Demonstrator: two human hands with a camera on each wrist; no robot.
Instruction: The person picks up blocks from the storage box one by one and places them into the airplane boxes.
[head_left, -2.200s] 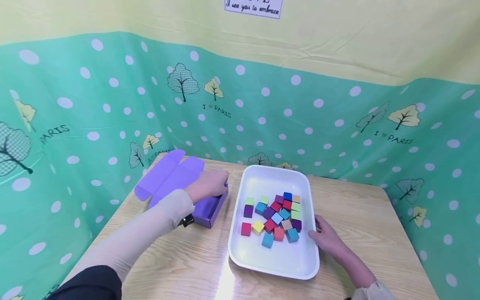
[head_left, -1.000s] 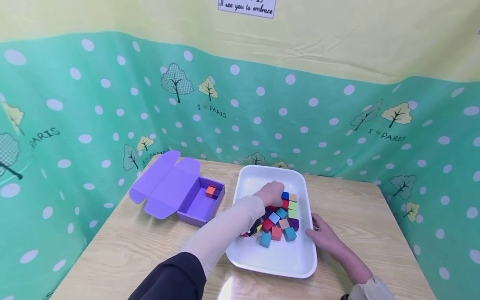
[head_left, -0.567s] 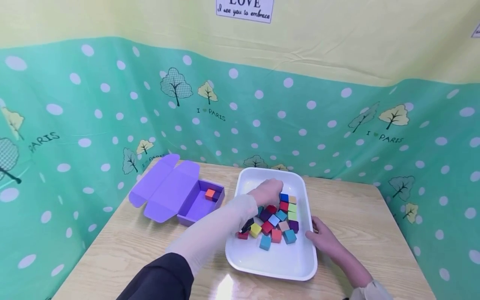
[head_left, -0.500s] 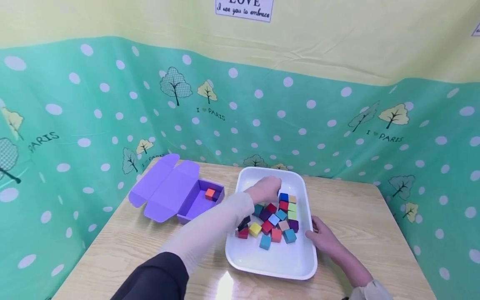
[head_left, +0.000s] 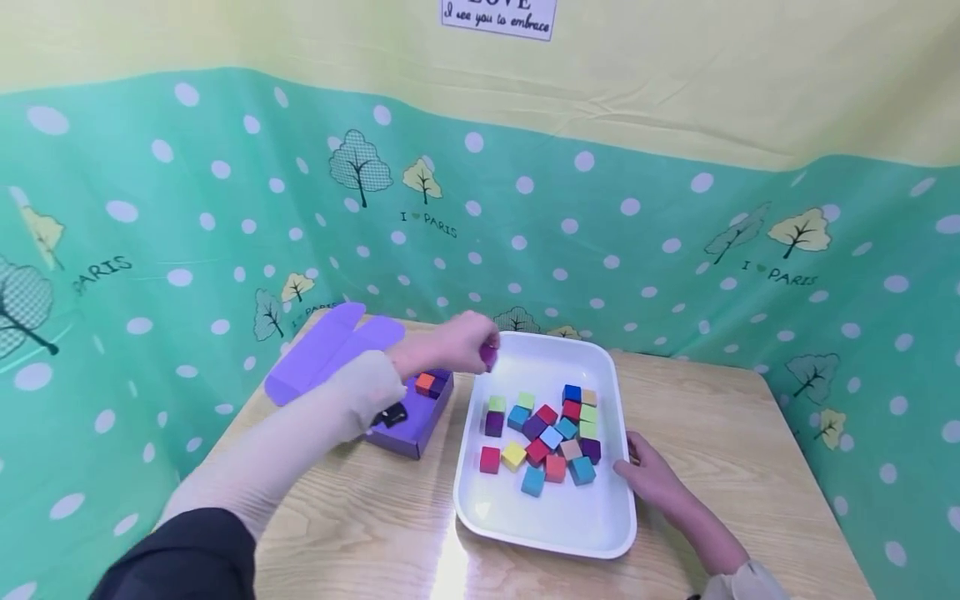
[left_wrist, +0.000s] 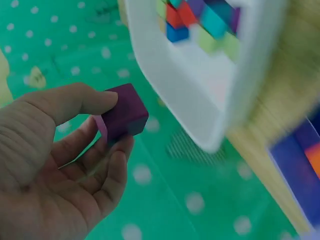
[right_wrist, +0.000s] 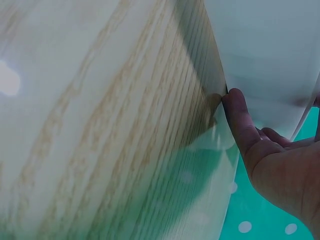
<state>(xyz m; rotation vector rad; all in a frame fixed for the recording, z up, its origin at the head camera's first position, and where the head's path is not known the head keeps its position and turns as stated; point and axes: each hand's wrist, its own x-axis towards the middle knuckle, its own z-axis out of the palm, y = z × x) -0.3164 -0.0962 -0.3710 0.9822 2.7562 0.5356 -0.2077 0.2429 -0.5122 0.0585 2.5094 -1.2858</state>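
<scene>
My left hand (head_left: 459, 340) pinches a magenta-purple cube (left_wrist: 125, 112) between thumb and fingers, raised above the left rim of the white tray (head_left: 543, 533). Several coloured cubes lie in the tray, among them a yellow cube (head_left: 513, 456), a blue cube (head_left: 572, 394) and a red cube (head_left: 490, 459). Left of the tray is an open purple box (head_left: 405, 437) holding an orange cube (head_left: 425, 383) and a dark purple one; my left forearm hides part of it. My right hand (head_left: 656, 473) holds the tray's right side, thumb at the rim and fingers against the outer wall.
The box's lid (head_left: 318, 346) lies folded back to the left. Tray and box stand on a wooden table (head_left: 720, 433). Behind and beside the table hangs a green and yellow patterned cloth (head_left: 600, 208).
The left hand has come from the box into the tray, then lifted the purple cube up and left to the tray's rim. The right hand stays at the tray's side.
</scene>
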